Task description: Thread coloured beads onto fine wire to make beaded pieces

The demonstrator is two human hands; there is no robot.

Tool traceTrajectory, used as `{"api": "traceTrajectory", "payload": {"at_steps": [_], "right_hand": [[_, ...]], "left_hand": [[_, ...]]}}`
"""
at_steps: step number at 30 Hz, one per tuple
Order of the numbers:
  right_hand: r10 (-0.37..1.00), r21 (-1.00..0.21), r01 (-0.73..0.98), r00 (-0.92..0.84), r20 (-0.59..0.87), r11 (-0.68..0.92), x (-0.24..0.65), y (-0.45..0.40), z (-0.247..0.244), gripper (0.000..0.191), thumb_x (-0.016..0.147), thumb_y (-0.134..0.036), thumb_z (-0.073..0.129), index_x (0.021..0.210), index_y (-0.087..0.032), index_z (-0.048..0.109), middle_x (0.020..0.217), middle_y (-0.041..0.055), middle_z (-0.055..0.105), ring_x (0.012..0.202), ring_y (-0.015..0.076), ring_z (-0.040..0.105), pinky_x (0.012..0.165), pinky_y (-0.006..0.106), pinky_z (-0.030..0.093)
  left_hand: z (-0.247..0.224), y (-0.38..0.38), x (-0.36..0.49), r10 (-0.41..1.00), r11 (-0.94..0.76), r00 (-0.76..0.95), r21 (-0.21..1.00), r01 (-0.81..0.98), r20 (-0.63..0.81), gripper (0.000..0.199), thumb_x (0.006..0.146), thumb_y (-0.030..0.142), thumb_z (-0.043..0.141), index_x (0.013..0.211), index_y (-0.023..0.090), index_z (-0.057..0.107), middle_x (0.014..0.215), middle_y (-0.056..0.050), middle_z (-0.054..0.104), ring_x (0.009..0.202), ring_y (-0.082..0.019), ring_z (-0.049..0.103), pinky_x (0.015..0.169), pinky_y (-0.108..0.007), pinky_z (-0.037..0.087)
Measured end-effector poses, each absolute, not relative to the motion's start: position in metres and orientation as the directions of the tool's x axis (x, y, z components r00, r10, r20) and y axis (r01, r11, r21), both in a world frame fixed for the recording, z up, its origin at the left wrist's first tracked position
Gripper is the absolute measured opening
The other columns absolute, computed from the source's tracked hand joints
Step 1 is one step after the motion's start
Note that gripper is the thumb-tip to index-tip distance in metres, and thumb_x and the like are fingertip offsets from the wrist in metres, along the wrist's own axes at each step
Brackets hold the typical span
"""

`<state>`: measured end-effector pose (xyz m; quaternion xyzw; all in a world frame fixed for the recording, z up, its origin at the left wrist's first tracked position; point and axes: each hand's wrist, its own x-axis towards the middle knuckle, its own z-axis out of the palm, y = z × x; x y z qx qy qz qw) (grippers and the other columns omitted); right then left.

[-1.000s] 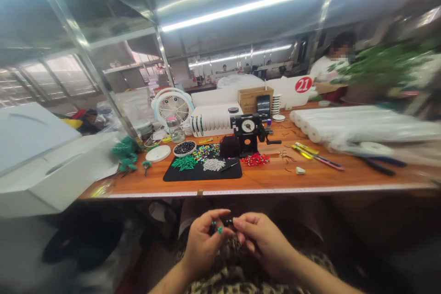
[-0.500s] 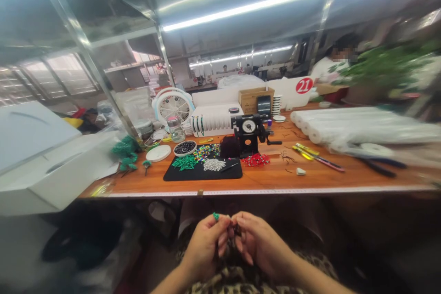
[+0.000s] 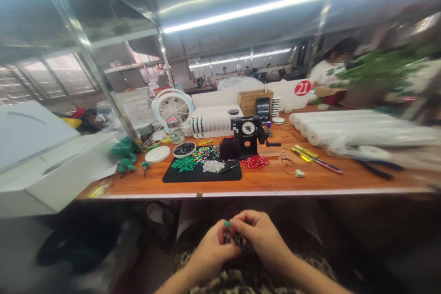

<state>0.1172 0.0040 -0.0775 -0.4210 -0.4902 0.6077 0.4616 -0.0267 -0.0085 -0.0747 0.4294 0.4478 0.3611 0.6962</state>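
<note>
Over my lap, in front of the table's edge, my hands meet at the fingertips. A small green beaded piece (image 3: pixel 227 223) shows at the index fingertip of my left hand (image 3: pixel 212 247). That hand's fingers are curled round it, with the thumb lowered towards the right. My right hand (image 3: pixel 263 238) pinches close beside the green piece, thumb against index finger. What lies in that pinch is too small to make out. On the table, a black mat (image 3: pixel 172 177) bears green beads (image 3: pixel 185 164), silver beads (image 3: pixel 213 166) and multicoloured beads (image 3: pixel 206 152).
Red beads (image 3: pixel 255 161) lie beside a black hand-crank winder (image 3: pixel 248 135). Yellow-handled tools (image 3: pixel 306 152), pliers (image 3: pixel 379 169) and wrapped white rolls (image 3: pixel 344 128) occupy the right. Green beaded sprigs (image 3: pixel 127 161) and a white box (image 3: pixel 51 170) stand left. A person sits beyond.
The green piece has shifted slightly right and down, close to my right fingertips. My left thumb has moved down away from the index finger.
</note>
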Motion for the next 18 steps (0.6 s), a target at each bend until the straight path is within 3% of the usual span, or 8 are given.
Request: {"api": "traceTrajectory", "payload": {"at_steps": [5, 12, 18], "right_hand": [[0.983, -0.997, -0.074, -0.186, -0.009, -0.023, 0.118, 0.002, -0.084, 0.025, 0.074, -0.037, 0.065, 0.065, -0.014, 0.066, 0.064, 0.0034, 0.065, 0.065, 0.0165, 0.054, 0.065, 0.026, 0.041], [0.987, -0.995, -0.033, -0.127, 0.1, 0.096, 0.123, 0.0, -0.081, 0.023, 0.075, -0.036, 0.065, 0.063, -0.016, 0.068, 0.062, 0.0016, 0.062, 0.064, 0.0154, 0.053, 0.063, 0.025, 0.04], [0.94, -0.94, 0.048, -0.073, 0.334, 0.338, 0.125, -0.006, -0.08, 0.019, 0.077, -0.028, 0.062, 0.064, -0.017, 0.067, 0.06, 0.0014, 0.058, 0.059, 0.0136, 0.052, 0.058, 0.024, 0.04]], "left_hand": [[-0.079, -0.009, -0.028, 0.865, 0.476, 0.318, 0.834, -0.279, -0.388, 0.027, 0.068, 0.036, 0.064, 0.075, 0.019, 0.043, 0.048, 0.009, 0.039, 0.036, -0.004, 0.028, 0.037, -0.019, 0.012], [-0.072, -0.01, -0.026, 0.931, 0.355, 0.212, 0.875, -0.331, -0.297, 0.038, 0.066, 0.043, 0.071, 0.074, 0.019, 0.043, 0.048, 0.01, 0.039, 0.037, -0.004, 0.029, 0.033, -0.017, 0.018], [-0.067, -0.01, -0.024, 0.937, 0.341, 0.192, 0.876, -0.341, -0.29, 0.042, 0.065, 0.048, 0.072, 0.07, 0.019, 0.041, 0.048, 0.01, 0.038, 0.037, -0.003, 0.029, 0.033, -0.016, 0.018]]}}
